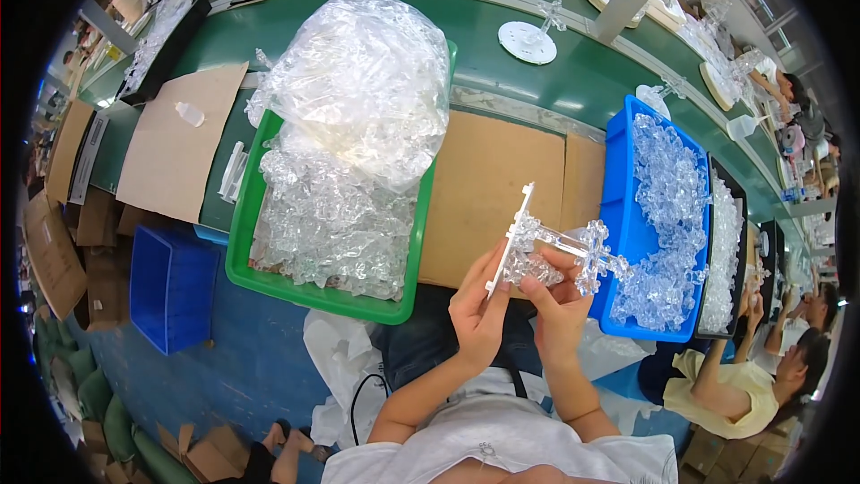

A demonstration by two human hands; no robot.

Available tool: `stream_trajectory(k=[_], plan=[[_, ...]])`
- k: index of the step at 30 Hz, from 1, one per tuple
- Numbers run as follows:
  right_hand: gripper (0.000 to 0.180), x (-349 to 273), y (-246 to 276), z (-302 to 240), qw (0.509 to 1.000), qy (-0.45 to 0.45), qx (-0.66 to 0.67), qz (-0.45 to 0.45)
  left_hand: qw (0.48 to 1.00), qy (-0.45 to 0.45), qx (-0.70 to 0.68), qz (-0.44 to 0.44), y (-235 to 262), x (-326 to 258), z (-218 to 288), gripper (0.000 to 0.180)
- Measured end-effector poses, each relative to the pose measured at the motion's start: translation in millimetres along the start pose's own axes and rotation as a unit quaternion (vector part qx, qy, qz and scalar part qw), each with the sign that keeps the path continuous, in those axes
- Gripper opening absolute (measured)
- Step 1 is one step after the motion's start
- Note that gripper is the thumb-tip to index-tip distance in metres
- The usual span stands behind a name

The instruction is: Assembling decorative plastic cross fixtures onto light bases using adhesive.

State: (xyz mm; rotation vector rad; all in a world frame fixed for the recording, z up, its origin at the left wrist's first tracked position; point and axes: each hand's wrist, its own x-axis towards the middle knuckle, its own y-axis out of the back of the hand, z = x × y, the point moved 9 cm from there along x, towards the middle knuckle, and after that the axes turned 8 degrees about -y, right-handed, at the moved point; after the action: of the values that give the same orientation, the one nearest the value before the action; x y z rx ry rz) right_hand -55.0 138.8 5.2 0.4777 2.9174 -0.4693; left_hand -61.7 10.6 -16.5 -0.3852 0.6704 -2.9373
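My left hand (477, 312) grips the white round base (511, 237) of a clear plastic assembly, holding it on edge. My right hand (557, 305) pinches the clear crystal-like stem (587, 255) that sticks out sideways from that base toward the right. The assembly sits above my lap, between a green tray (269, 282) full of clear plastic pieces on my left and a blue bin (627, 215) of similar clear pieces on my right.
A big clear plastic bag (367, 81) of parts lies on the green tray. Brown cardboard (488, 184) covers the bench edge. Finished pieces on white round bases (528, 40) stand on the green conveyor (582, 81). Another person (761, 376) sits to my right. A blue crate (170, 287) stands on the floor.
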Motion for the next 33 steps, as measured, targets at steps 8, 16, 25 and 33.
stream_trajectory(k=[8, 16, 25, 33], plan=[[0.045, 3.8, 5.7, 4.0, 1.0, 0.024, -0.001, 0.017, 0.994, -0.023, 0.103, -0.014, -1.2, 2.0, 5.9, 0.034], [0.043, 3.6, 4.8, 3.9, 1.0, -0.007, 0.009, 0.009, 0.989, -0.069, 0.131, -0.021, -1.5, -0.9, 7.1, 0.037], [0.037, 10.6, 6.8, 18.4, 0.999, -0.037, 0.012, 0.014, 0.981, -0.077, 0.174, -0.044, -6.3, 8.8, 3.4, 0.038], [0.032, 80.3, -23.4, 46.1, 0.965, 0.025, -0.26, -0.014, 0.95, 0.194, -0.243, 0.032, 16.1, 15.5, -96.0, 0.058]])
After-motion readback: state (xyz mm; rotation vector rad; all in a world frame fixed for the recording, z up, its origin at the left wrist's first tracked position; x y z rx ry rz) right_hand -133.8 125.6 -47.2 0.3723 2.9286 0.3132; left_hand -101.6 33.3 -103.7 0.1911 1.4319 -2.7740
